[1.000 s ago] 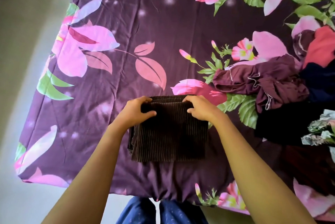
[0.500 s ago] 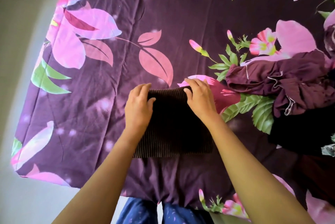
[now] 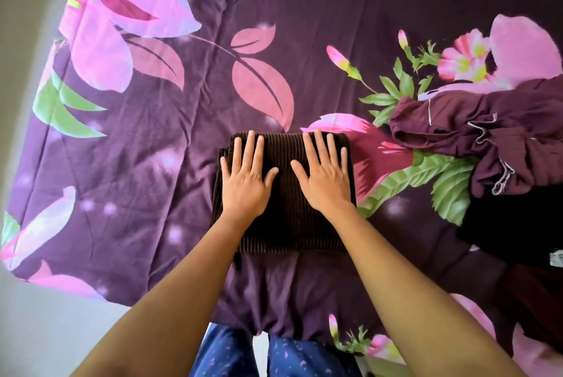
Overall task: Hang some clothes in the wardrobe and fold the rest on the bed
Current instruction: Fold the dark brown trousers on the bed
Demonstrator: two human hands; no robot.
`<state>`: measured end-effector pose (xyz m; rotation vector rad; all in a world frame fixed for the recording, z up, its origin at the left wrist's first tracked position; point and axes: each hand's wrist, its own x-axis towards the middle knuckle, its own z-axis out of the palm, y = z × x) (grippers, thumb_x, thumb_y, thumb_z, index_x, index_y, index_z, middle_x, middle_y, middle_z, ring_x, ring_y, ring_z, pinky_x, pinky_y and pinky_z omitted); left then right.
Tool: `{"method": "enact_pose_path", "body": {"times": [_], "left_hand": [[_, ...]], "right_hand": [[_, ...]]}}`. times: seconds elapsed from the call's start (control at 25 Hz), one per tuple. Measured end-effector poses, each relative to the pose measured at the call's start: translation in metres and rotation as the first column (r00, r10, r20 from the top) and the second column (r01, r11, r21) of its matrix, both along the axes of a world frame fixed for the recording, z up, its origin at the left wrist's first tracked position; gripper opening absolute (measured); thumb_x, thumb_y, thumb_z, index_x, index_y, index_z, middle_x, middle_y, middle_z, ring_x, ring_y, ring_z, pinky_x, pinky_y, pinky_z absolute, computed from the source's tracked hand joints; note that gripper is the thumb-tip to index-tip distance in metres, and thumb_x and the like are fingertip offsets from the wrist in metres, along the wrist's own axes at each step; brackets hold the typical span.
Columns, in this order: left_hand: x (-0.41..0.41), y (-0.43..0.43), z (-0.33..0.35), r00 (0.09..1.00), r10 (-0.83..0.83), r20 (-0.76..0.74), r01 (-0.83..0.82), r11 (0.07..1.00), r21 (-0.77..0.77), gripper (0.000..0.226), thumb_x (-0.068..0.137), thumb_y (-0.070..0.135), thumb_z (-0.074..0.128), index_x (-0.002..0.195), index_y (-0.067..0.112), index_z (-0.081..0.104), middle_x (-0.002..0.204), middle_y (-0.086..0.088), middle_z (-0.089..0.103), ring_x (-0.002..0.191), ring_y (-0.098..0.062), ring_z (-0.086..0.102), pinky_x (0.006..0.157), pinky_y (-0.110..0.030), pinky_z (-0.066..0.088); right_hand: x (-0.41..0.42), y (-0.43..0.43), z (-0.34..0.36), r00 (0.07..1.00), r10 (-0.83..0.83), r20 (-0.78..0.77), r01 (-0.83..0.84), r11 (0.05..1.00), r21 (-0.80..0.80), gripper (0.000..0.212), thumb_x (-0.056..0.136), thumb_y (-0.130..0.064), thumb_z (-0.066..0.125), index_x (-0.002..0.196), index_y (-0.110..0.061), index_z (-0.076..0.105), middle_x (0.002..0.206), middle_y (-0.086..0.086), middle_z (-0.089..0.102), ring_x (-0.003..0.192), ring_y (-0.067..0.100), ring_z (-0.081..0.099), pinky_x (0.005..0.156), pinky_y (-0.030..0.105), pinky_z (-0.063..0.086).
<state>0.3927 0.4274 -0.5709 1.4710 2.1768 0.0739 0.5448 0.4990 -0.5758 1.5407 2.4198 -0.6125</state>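
Two flat, spread palms, left hand point(image 3: 245, 177) and right hand point(image 3: 324, 174), press one folded brown garment point(image 3: 283, 224); perhaps three unfolded garments lie beside.

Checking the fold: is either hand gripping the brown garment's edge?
No, left hand and right hand lie flat, fingers spread, on the brown garment.

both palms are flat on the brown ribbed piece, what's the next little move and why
Probably lift both hands and slide the folded brown ribbed garment aside. It already lies as a compact rectangle under the open left hand and right hand, while the crumpled maroon garment to the right is unfolded.
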Motion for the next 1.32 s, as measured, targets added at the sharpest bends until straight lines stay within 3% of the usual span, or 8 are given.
{"method": "enact_pose_path", "body": {"times": [0.16,0.28,0.36,0.6,0.8,0.92,1.08,1.32], "left_hand": [[0.008,-0.014,0.019,0.968,0.231,0.098,-0.238,0.969,0.070,0.081,0.090,0.056,0.043,0.151,0.020,0.005,0.158,-0.010,0.000,0.145,-0.032,0.008,0.112,-0.056,0.011],[0.009,-0.021,0.032,0.736,0.628,0.252,-0.639,0.768,-0.048,0.092,0.084,0.057,0.055,0.150,0.011,0.009,0.153,-0.021,0.020,0.140,-0.035,0.023,0.112,-0.051,0.019],[0.008,-0.026,0.036,0.557,0.791,0.254,-0.770,0.607,-0.199,0.095,0.081,0.064,0.052,0.150,0.014,0.012,0.149,-0.017,0.030,0.136,-0.034,0.030,0.111,-0.050,0.023],[-0.002,-0.039,0.034,0.528,0.814,0.241,-0.736,0.580,-0.348,0.101,0.065,0.084,0.048,0.141,0.020,0.033,0.138,-0.011,0.043,0.129,-0.031,0.040,0.110,-0.052,0.026],[-0.001,-0.038,0.043,0.386,0.862,0.329,-0.801,0.490,-0.343,0.086,0.068,0.075,0.058,0.126,0.013,0.048,0.123,-0.013,0.057,0.116,-0.032,0.052,0.101,-0.039,0.039],[-0.006,-0.043,0.058,0.353,0.851,0.388,-0.840,0.471,-0.269,0.070,0.073,0.067,0.062,0.116,0.011,0.056,0.115,-0.007,0.062,0.111,-0.026,0.056,0.093,-0.034,0.040],[-0.049,-0.060,0.089,0.339,0.846,0.413,-0.895,0.425,-0.135,0.062,0.073,0.063,0.065,0.110,0.013,0.062,0.109,-0.005,0.066,0.109,-0.025,0.058,0.095,-0.036,0.041],[-0.179,-0.084,0.124,0.538,0.776,0.329,-0.841,0.521,0.146,0.055,0.077,0.059,0.064,0.111,0.016,0.065,0.112,-0.005,0.068,0.112,-0.026,0.058,0.099,-0.036,0.040]], "right_hand": [[0.013,-0.021,0.010,0.951,-0.255,-0.174,0.270,0.960,0.071,0.075,0.088,-0.062,0.036,0.148,-0.016,0.029,0.152,0.024,0.020,0.140,0.043,0.019,0.112,0.053,0.013],[0.026,-0.041,0.016,0.717,-0.664,-0.215,0.644,0.748,-0.162,0.087,0.085,-0.059,0.053,0.149,-0.010,0.019,0.147,0.028,0.021,0.134,0.044,0.028,0.109,0.052,0.028],[0.028,-0.048,0.018,0.637,-0.753,-0.168,0.705,0.656,-0.268,0.090,0.086,-0.057,0.053,0.149,-0.008,0.012,0.147,0.027,0.023,0.134,0.042,0.029,0.108,0.050,0.031],[0.028,-0.043,0.022,0.623,-0.775,-0.107,0.717,0.620,-0.319,0.085,0.091,-0.059,0.044,0.148,-0.002,0.016,0.149,0.022,0.030,0.136,0.035,0.031,0.108,0.042,0.029],[0.019,-0.045,0.036,0.496,-0.837,-0.233,0.757,0.548,-0.357,0.061,0.093,-0.051,0.048,0.128,-0.001,0.047,0.120,0.015,0.060,0.114,0.032,0.053,0.090,0.035,0.040],[-0.001,-0.056,0.059,0.457,-0.810,-0.368,0.782,0.563,-0.268,0.047,0.093,-0.044,0.053,0.110,0.000,0.055,0.093,0.005,0.061,0.095,0.028,0.059,0.072,0.026,0.036],[-0.052,-0.075,0.084,0.426,-0.738,-0.523,0.733,0.621,-0.278,0.041,0.093,-0.038,0.055,0.107,0.001,0.056,0.100,0.012,0.067,0.096,0.030,0.062,0.081,0.026,0.043],[-0.167,-0.113,0.096,0.443,-0.725,-0.527,0.634,0.669,-0.387,0.038,0.096,-0.026,0.053,0.114,0.008,0.053,0.113,0.024,0.062,0.108,0.035,0.057,0.085,0.026,0.035]]}}
